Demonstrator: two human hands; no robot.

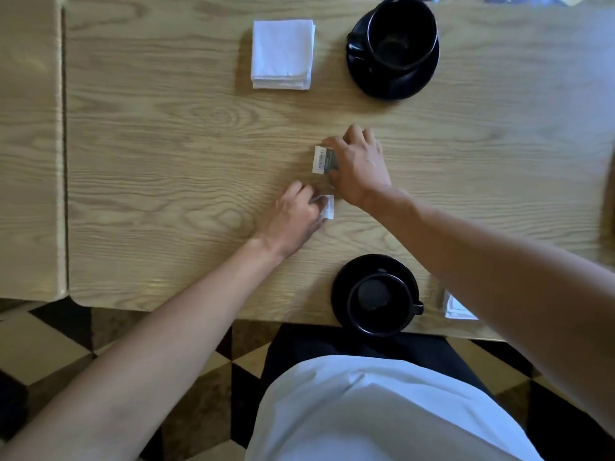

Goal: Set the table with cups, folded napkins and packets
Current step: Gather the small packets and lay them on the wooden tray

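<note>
A: Head view: 2 cups on saucers, far cup and near cup, plus napkin beyond the hands, all set.
B: Packets?
A: Unplaced, I'd say. Right hand pinches 1 packet; left hand grips another packet at its fingertips.

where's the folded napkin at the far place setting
Head view: the folded white napkin lies on the wooden table's far side, just left of the far black cup.

On the table, a folded napkin lay at the far side, with a cup on its saucer to its right. Mid-table, the left hand and right hand each rested on a packet, the right one farther. A second cup on its saucer sat at the near edge, another napkin just right of it, under the right forearm.
</note>
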